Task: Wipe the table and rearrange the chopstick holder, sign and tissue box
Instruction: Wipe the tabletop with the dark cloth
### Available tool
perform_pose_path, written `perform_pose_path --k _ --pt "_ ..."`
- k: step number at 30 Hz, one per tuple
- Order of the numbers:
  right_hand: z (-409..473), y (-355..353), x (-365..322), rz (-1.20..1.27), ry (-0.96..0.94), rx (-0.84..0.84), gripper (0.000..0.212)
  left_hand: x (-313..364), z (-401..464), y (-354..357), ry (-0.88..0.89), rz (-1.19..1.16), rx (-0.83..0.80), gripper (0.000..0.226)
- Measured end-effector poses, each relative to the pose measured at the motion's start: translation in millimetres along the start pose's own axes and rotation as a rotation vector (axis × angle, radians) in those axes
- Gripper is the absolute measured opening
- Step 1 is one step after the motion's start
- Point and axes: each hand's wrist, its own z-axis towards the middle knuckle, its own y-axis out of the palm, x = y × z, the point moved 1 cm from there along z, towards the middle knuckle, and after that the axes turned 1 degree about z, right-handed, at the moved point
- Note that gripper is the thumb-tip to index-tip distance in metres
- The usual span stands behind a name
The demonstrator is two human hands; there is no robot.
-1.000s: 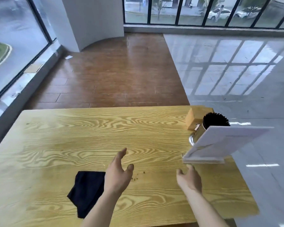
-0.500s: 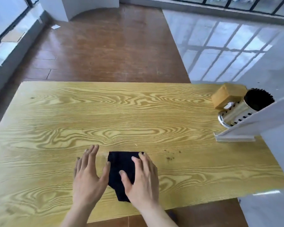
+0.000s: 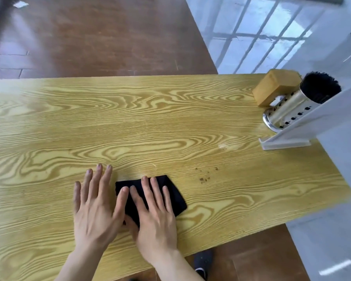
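Observation:
A folded black cloth [image 3: 170, 189] lies on the wooden table [image 3: 130, 122] near its front edge. My right hand [image 3: 154, 216] rests flat on the cloth, fingers spread. My left hand [image 3: 95, 205] lies flat on the table beside it, its thumb on the cloth's left edge. At the far right stand a wooden tissue box [image 3: 272, 88], a metal chopstick holder [image 3: 288, 110] full of black chopsticks, and a white sign [image 3: 304, 126] on a stand in front of the holder.
Dark crumbs [image 3: 205, 177] dot the table to the right of the cloth. The table's right edge runs just past the sign. A dark shoe [image 3: 203, 260] shows on the brown floor below the front edge.
Both hands came down from mid-air onto the cloth. Over the last half second they flattened further, and the view moved closer to the table.

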Motion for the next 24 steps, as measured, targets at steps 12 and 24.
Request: perform_pose_path --k 12,24 --pt "-37 -103 130 0.696 0.676 0.602 0.027 31 40 27 -0.065 -0.063 0.107 0.069" --pt "29 -57 150 0.053 0.354 0.123 0.055 29 46 41 -0.098 -0.038 0.081 0.068"
